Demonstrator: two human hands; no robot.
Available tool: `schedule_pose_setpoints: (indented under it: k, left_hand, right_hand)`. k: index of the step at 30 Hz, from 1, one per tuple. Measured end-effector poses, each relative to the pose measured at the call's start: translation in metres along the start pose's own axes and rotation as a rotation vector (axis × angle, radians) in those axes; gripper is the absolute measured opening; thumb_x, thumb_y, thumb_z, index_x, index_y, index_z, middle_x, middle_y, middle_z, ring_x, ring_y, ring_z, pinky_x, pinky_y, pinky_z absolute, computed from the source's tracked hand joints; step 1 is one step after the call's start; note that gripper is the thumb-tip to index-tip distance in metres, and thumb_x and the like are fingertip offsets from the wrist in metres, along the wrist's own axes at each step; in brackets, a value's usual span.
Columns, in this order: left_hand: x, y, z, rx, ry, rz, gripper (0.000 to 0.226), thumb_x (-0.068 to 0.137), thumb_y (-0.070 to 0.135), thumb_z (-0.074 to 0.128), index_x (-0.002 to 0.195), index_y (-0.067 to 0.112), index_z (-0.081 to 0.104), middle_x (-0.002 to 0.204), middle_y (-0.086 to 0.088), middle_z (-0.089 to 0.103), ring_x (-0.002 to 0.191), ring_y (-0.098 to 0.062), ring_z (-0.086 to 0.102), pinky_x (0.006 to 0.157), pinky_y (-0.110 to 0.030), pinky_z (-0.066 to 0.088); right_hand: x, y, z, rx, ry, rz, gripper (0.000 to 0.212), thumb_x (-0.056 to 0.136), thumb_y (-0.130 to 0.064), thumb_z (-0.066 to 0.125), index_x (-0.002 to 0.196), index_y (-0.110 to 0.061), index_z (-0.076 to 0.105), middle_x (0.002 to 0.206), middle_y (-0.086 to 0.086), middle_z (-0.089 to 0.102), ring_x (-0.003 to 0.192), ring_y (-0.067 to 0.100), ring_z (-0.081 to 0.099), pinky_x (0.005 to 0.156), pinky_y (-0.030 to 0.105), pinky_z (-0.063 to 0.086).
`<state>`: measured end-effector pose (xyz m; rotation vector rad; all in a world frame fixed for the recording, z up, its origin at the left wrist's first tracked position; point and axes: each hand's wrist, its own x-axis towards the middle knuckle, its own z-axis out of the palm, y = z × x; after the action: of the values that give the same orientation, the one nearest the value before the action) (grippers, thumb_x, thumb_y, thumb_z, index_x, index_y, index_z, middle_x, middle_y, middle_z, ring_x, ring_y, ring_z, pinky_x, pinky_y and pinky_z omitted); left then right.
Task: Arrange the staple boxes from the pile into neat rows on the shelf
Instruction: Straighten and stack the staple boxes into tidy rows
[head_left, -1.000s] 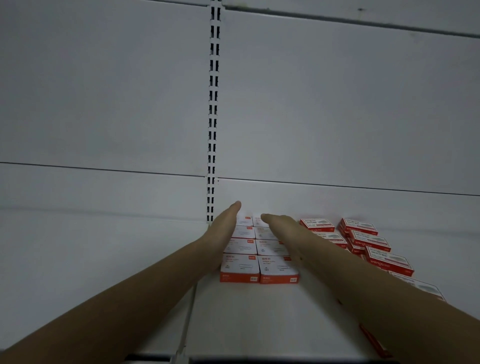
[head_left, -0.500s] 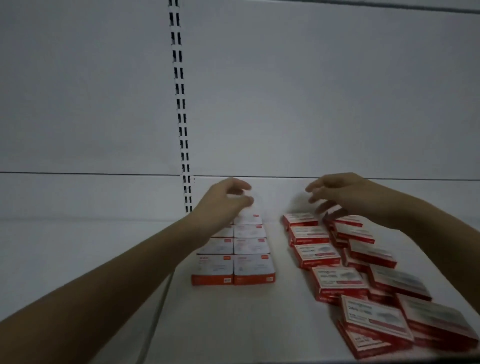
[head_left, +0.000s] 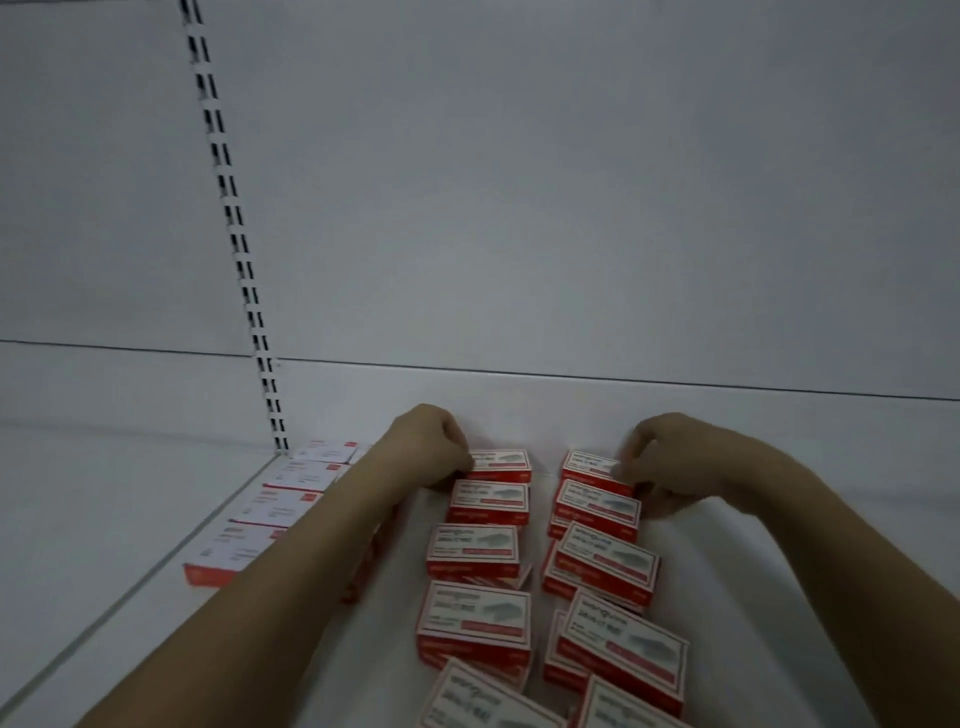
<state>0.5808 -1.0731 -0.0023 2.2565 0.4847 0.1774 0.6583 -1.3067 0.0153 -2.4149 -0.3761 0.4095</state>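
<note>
Our left hand (head_left: 431, 447) is curled at the back of the shelf (head_left: 363, 649), its fingers closed against the left end of the rearmost red staple box (head_left: 500, 464) in the left column. Our right hand (head_left: 670, 462) is also curled, fingers bent onto the right end of the rearmost box (head_left: 589, 469) in the right column, touching it and the box just in front; we cannot tell whether either hand truly grips its box or only presses on it. The two hands are well apart, one at each column.

From the hands toward us run two rough columns of red and white boxes, some lying on others and several tilted out of line. The left column (head_left: 475, 587) is fairly straight; the right column (head_left: 605, 597) is looser and partly stacked.

Further left, under our left forearm, a block of paler boxes (head_left: 291, 499) lies in tidy rows against the corner of the shelf, below the slotted upright (head_left: 236, 249) on the back wall (head_left: 571, 182).
</note>
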Motion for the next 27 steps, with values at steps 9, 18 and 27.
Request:
schedule_pose_setpoints:
  k: [9, 18, 27]
  left_hand:
    - [0.007, -0.011, 0.011, 0.006, 0.012, 0.166, 0.011, 0.088, 0.026, 0.066, 0.095, 0.024, 0.075, 0.085, 0.009, 0.074, 0.078, -0.006, 0.069, 0.071, -0.022, 0.053]
    - [0.001, -0.015, -0.02, 0.221, -0.155, 0.383, 0.024, 0.08, 0.046, 0.068, 0.102, 0.036, 0.065, 0.093, 0.012, 0.069, 0.072, -0.004, 0.068, 0.062, -0.018, 0.054]
    - [0.005, -0.023, -0.025, 0.09, -0.422, 0.395, 0.016, 0.079, 0.019, 0.076, 0.093, 0.027, 0.075, 0.099, 0.012, 0.072, 0.084, -0.013, 0.072, 0.067, -0.017, 0.056]
  right_hand:
    - [0.017, 0.031, 0.021, 0.134, 0.093, -0.273, 0.015, 0.093, -0.014, 0.054, 0.1, -0.02, 0.066, 0.094, 0.0, 0.068, 0.083, 0.013, 0.068, 0.077, 0.033, 0.058]
    - [0.001, 0.029, -0.003, 0.091, 0.049, -0.385, 0.013, 0.089, -0.038, 0.058, 0.097, -0.032, 0.064, 0.083, -0.004, 0.072, 0.053, 0.014, 0.063, 0.05, 0.022, 0.049]
    - [-0.011, 0.03, -0.003, -0.024, -0.351, -0.347, 0.051, 0.076, -0.004, 0.074, 0.108, -0.042, 0.063, 0.115, -0.008, 0.062, 0.089, 0.014, 0.07, 0.073, 0.03, 0.059]
